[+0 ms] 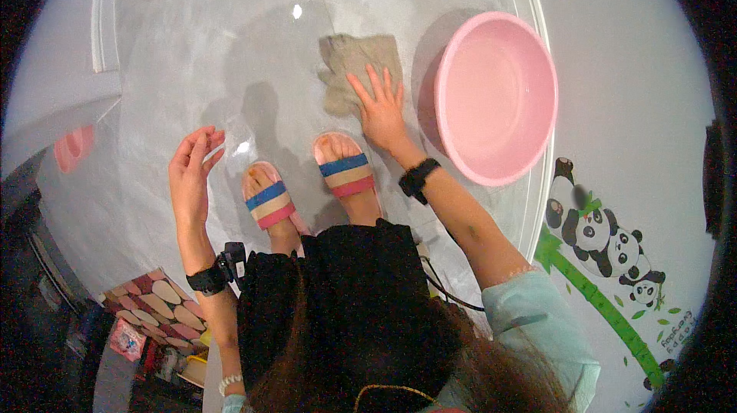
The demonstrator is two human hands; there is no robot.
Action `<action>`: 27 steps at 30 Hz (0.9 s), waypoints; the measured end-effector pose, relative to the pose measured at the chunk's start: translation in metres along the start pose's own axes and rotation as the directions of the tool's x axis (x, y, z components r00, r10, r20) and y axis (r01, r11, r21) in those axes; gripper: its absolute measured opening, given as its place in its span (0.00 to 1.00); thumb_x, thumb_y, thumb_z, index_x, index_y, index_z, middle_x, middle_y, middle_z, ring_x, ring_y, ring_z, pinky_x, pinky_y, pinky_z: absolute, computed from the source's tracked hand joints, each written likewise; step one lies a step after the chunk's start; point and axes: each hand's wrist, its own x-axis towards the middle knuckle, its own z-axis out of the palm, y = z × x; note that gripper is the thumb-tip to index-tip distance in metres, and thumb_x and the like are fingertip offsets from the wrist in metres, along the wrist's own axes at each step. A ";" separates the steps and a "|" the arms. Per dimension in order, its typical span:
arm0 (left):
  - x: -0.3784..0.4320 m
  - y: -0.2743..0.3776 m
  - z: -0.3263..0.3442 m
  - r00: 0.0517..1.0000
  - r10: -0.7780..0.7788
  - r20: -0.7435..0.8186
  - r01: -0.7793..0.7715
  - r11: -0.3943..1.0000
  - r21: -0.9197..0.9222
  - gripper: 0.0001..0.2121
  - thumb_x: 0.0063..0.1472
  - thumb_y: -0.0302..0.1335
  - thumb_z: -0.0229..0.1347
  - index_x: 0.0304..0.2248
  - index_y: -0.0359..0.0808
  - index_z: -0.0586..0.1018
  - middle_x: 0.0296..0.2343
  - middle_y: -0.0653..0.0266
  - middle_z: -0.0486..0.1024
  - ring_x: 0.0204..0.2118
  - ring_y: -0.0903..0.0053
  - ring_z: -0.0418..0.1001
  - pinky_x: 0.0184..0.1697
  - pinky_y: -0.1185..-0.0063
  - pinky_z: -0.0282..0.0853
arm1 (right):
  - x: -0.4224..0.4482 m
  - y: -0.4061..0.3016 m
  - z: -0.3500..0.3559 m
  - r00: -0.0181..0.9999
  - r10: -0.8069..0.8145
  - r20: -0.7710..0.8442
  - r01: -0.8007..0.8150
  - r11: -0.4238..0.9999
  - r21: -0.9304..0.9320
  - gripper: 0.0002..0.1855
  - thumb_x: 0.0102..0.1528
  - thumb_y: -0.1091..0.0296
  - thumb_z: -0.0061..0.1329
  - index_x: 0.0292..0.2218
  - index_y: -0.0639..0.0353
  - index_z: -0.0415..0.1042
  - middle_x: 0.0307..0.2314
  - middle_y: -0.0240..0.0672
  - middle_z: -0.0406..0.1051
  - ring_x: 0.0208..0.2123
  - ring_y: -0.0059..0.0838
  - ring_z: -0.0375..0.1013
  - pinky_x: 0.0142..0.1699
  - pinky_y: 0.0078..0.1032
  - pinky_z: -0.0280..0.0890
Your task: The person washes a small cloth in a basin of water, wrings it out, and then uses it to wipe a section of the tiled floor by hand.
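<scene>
A greyish-brown cloth [364, 56] lies spread and wrinkled on the grey floor. My right hand [381, 111] rests palm down on the cloth's lower right part, fingers apart and not curled round it. To the right of that hand stands a pink plastic basin [486, 174]; its pale bottom shows, but whether it holds water I cannot tell. My left hand [193, 162] hangs above the floor at the left with loosely bent fingers and nothing in them.
My feet, in striped slides [345, 174], stand just below the cloth. The basin is close to the wall [610, 96] with panda stickers [593, 234]. A patterned mat [158, 309] lies at the lower left. A pink slipper [73, 147] is farther left.
</scene>
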 end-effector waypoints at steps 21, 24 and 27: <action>-0.004 0.016 -0.005 0.995 0.091 0.048 -0.091 0.996 -0.002 0.16 0.60 0.34 0.46 0.42 0.30 0.70 0.38 0.56 0.72 0.44 0.73 0.68 0.49 0.73 0.63 | 0.021 0.033 0.010 0.944 0.274 -0.183 -0.284 0.958 -0.034 0.34 0.53 0.60 0.39 0.58 0.41 0.41 0.56 0.51 0.40 0.56 0.59 0.42 0.55 0.57 0.38; -0.012 0.020 0.000 0.990 0.119 0.081 -0.120 0.993 -0.001 0.16 0.60 0.34 0.46 0.42 0.29 0.70 0.39 0.56 0.71 0.45 0.72 0.67 0.49 0.73 0.62 | -0.056 0.027 0.005 0.967 0.222 -0.126 -0.222 0.975 0.014 0.33 0.53 0.62 0.40 0.58 0.40 0.43 0.56 0.50 0.39 0.56 0.59 0.41 0.55 0.56 0.39; -0.026 0.030 0.001 0.978 0.152 0.141 -0.160 0.986 0.048 0.17 0.60 0.34 0.46 0.43 0.28 0.69 0.40 0.54 0.70 0.46 0.71 0.67 0.50 0.73 0.62 | -0.127 0.033 0.002 0.987 0.160 -0.013 -0.160 0.987 0.006 0.33 0.53 0.63 0.40 0.58 0.42 0.44 0.56 0.49 0.39 0.56 0.58 0.42 0.56 0.55 0.39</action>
